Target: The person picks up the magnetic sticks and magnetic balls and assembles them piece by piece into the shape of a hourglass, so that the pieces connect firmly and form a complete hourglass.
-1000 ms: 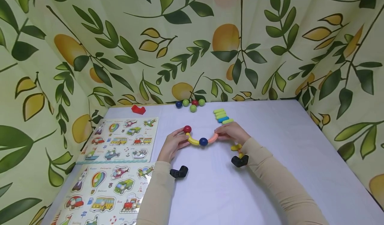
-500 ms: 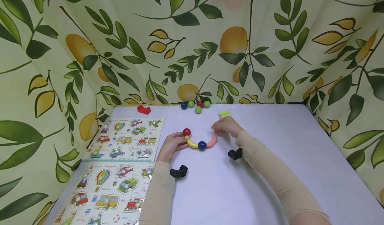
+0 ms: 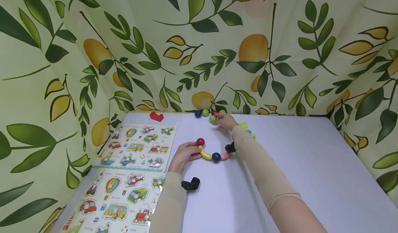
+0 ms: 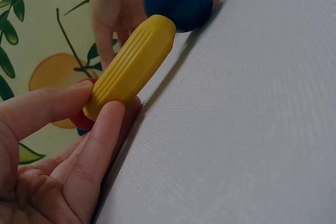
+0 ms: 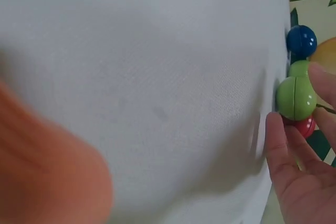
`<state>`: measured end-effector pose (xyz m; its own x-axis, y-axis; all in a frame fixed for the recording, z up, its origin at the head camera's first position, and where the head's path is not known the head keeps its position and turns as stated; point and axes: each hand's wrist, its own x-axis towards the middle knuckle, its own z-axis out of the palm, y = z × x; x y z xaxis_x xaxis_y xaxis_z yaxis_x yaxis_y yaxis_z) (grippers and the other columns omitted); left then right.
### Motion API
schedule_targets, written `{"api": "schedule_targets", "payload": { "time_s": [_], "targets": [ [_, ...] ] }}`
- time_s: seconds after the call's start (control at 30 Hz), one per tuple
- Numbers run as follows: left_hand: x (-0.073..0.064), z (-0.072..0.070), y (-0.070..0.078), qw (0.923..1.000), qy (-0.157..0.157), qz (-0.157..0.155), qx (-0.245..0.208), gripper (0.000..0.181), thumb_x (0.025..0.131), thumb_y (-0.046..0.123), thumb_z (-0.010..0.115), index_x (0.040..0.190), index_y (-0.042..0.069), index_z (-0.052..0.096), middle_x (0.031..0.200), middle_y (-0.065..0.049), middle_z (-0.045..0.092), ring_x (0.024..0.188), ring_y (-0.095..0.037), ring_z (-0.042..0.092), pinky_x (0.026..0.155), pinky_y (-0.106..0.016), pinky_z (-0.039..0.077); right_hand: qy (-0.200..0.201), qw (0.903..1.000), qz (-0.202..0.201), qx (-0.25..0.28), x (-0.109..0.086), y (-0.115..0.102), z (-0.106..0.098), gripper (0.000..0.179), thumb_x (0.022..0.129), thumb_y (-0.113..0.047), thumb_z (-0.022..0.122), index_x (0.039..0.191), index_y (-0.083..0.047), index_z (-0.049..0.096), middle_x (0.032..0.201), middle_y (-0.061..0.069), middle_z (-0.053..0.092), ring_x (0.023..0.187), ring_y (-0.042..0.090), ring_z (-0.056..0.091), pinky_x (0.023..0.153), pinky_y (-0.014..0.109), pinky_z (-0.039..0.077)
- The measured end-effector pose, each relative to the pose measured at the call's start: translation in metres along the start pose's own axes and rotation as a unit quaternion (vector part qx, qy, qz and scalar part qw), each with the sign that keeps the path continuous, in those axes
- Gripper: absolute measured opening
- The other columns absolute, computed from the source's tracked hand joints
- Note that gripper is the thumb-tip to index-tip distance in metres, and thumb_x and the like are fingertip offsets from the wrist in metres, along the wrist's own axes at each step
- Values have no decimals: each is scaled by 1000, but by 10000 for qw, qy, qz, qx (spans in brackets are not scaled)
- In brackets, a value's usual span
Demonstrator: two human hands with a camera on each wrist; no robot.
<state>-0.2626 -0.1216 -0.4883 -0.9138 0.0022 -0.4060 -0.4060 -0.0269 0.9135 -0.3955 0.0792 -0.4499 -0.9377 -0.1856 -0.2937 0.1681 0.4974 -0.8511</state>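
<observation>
My left hand (image 3: 183,156) pinches one end of a curved yellow stick (image 4: 134,66) between thumb and finger. This stick belongs to an arc low over the table: a red ball (image 3: 200,142) at the left end, then yellow, a dark blue ball (image 3: 216,157) and a curved pink-orange stick (image 3: 225,155). The right wrist's black camera partly covers the pink-orange stick in the head view. At the table's back, my right hand (image 3: 226,122) reaches to a green ball (image 5: 295,98), fingers extended, with thumb and a fingertip right at its sides.
Around that green ball sit a dark blue ball (image 3: 198,114), another green ball (image 3: 205,112) and a red ball (image 3: 215,113). Short light-green and blue sticks (image 3: 244,126) lie beside the right wrist. Two picture puzzle boards (image 3: 169,141) and a red curved piece (image 3: 156,116) occupy the left side.
My right hand has let go of the pink-orange stick and moved back to the balls by the curtain. The left hand keeps its pinch on the yellow stick. The head view has shifted somewhat.
</observation>
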Motion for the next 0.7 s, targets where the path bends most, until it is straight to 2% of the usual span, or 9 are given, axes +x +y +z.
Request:
{"api": "schedule_targets", "payload": {
  "time_s": [0.1,0.2,0.3,0.37,0.43,0.47,0.53,0.6,0.7],
  "targets": [
    [-2,3,-1,10000,-4,34,48,51,88,7,71,136,2,56,125,-20,66,91,-15,70,82,-27,60,-15,9999,105,-130,5,3,1,67,89,-15,73,150,-20,46,150,14,47,117,25,54,96,33,54],
    [-4,4,-2,10000,-5,30,67,51,88,7,71,136,2,55,127,-20,65,92,-16,70,82,-27,60,37,9989,68,-455,8,4,2,64,87,-17,75,146,-17,51,145,14,52,109,22,54,84,28,53],
    [-5,5,-2,10000,37,0,29,51,87,6,71,135,1,56,128,-21,64,92,-16,71,82,-27,60,210,9952,-29,-951,6,5,3,53,85,-20,78,135,-9,62,126,13,64,91,17,58,71,22,49],
    [-5,7,-1,9999,105,4,38,49,87,5,72,133,-1,57,128,-21,64,92,-16,71,82,-27,60,334,9942,-22,-1022,1,7,3,46,84,-22,80,125,-4,67,110,11,70,79,13,59,68,20,47],
    [-6,8,2,9997,210,42,93,46,86,5,72,130,-2,60,127,-21,65,91,-16,71,82,-27,60,383,9948,-37,-945,-7,8,2,42,84,-23,79,119,-1,69,101,11,73,76,11,60,71,21,49],
    [-5,8,3,9995,279,73,136,45,86,5,73,129,-2,61,126,-21,66,91,-16,71,82,-26,60,397,9958,-34,-829,-12,8,0,42,84,-23,79,118,-1,69,101,10,73,79,11,61,76,23,50],
    [-5,10,7,9984,427,214,308,42,86,5,73,126,-4,62,124,-22,66,90,-16,71,81,-26,60,282,9980,-16,-563,-28,9,-8,44,86,-26,77,122,-1,67,109,11,73,91,15,64,89,28,51],
    [-7,13,9,9960,624,333,548,39,86,5,73,123,-4,65,122,-21,67,88,-15,70,80,-26,60,49,9996,-41,-288,-47,14,-18,48,90,-27,73,130,-2,63,124,14,68,108,21,64,102,35,49],
    [-12,19,13,9870,1067,679,995,37,85,5,74,120,-4,67,114,-20,68,87,-15,67,78,-25,61,-325,9994,32,65,-71,28,-36,53,93,-29,69,138,-4,57,139,16,58,121,24,61,110,39,47]
  ]
}}
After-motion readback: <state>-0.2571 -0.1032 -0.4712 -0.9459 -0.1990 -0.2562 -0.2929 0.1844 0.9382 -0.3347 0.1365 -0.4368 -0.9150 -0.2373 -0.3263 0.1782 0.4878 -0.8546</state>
